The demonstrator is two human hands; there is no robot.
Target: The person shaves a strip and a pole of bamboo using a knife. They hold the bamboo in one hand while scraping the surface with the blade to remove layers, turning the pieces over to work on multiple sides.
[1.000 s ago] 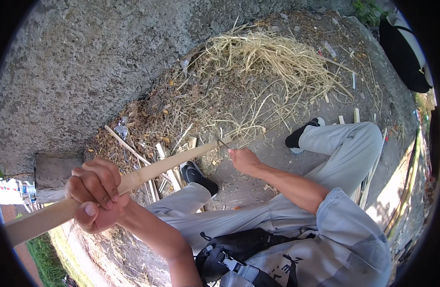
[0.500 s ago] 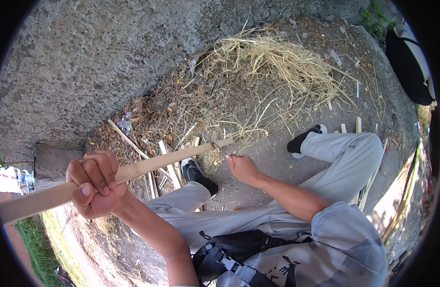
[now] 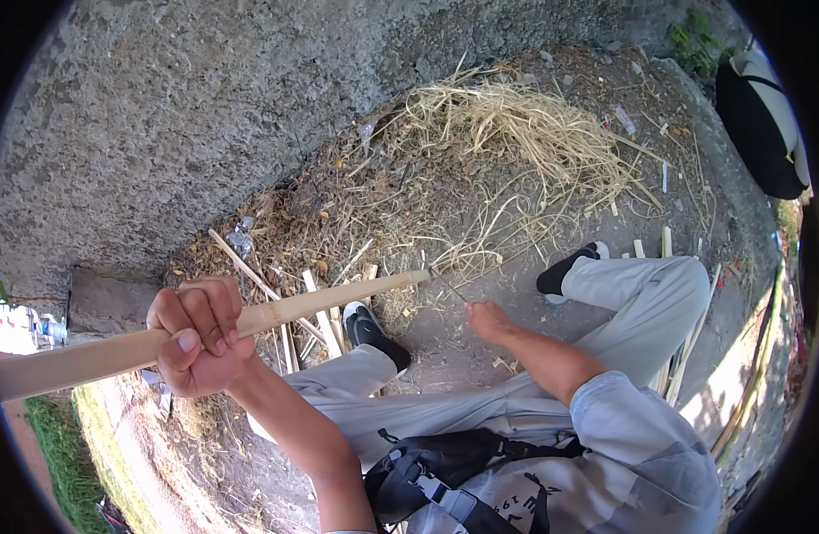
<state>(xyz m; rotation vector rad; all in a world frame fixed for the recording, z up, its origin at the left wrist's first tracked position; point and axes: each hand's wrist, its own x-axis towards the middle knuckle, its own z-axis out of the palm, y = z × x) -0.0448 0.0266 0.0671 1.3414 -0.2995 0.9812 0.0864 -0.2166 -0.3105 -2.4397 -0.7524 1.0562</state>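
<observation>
My left hand (image 3: 200,334) is closed in a fist around a long, flat bamboo strip (image 3: 347,294). The strip runs from the left edge toward the middle, sloping slightly upward to its far end. My right hand (image 3: 491,322) grips a thin, dark tool (image 3: 450,287) whose handle is mostly hidden in the fingers. The tool's far end is at the strip's tip; whether it touches is too small to tell. Below the strip, pale split pieces (image 3: 323,311) lie on the ground beside my shoe (image 3: 370,329).
A heap of straw-coloured shavings (image 3: 534,125) lies ahead, against a rough concrete wall (image 3: 196,116). Loose curls and litter spread over the dirt. My bent legs (image 3: 641,285) flank the work area. A black and white bundle (image 3: 766,125) stands far right, with long poles (image 3: 757,365) nearby.
My right hand has moved right and slightly nearer, drawing the tool from partway along the strip to its tip. My left hand and the strip have shifted a little right.
</observation>
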